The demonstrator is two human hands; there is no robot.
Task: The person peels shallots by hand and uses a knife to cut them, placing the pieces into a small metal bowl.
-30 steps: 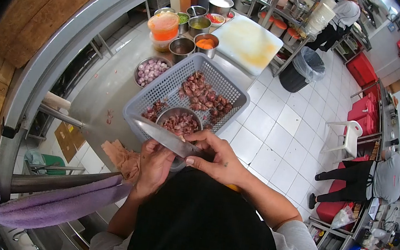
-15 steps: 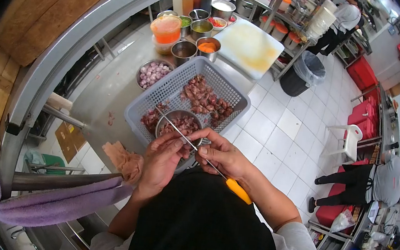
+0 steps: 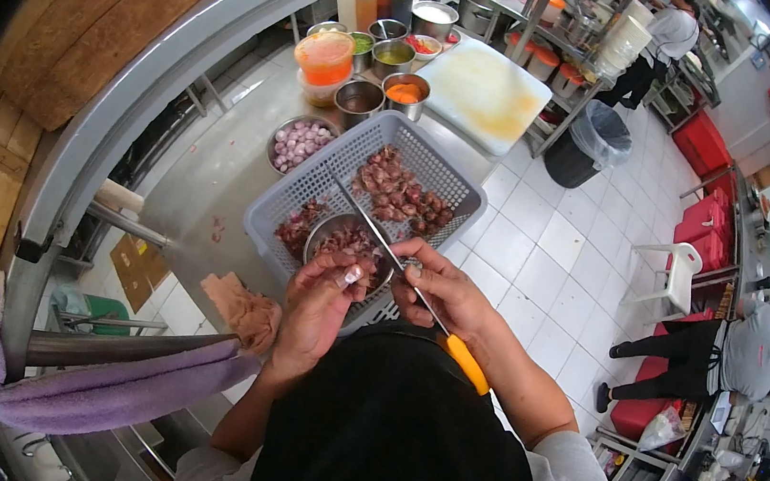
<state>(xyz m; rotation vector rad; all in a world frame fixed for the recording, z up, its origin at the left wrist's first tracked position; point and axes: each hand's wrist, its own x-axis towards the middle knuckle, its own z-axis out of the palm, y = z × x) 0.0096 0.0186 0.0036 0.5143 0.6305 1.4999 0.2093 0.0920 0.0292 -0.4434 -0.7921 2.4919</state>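
Observation:
My right hand grips a long knife near the base of its blade, its yellow handle pointing back toward my forearm. The blade slants up and left over the basket. Pinched in the fingertips of my left hand is a small, pale, shiny shallot. Below my hands, a metal bowl with reddish pieces stands inside a grey perforated basket. Reddish-brown unpeeled shallots lie in the basket's far part. Behind it, another metal bowl holds peeled purple-white shallots.
Sauce tubs, metal pots, squeeze bottles and a white cutting board stand at the table's back. A bin is on the floor beyond. Two people work further off. A purple towel hangs on a rail at left.
The knife has come away from my left fingers, and its blade has swung up and shows more of its flat. My left hand has turned, exposing the pale shallot.

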